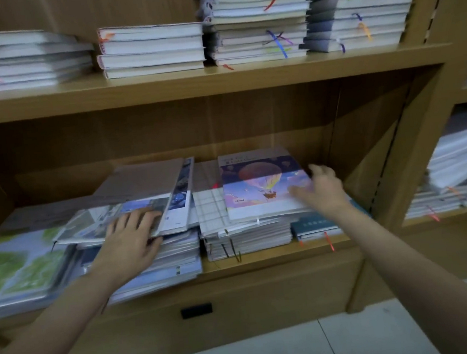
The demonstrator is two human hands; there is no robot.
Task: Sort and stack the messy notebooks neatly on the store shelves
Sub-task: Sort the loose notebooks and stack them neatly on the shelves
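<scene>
balloon notebook (261, 185): flat atop the middle stack, lower shelf
left stack (153, 241): skewed, covers fanned out
upper shelf stacks (257, 23): piled flat, ribbons dangling

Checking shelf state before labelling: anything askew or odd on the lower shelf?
Yes. The grey-covered notebook under the left hand lies rotated across its pile, and that pile's lower books fan out over the shelf edge. The balloon-cover notebook at the right hand sits skewed on its stack.
</scene>
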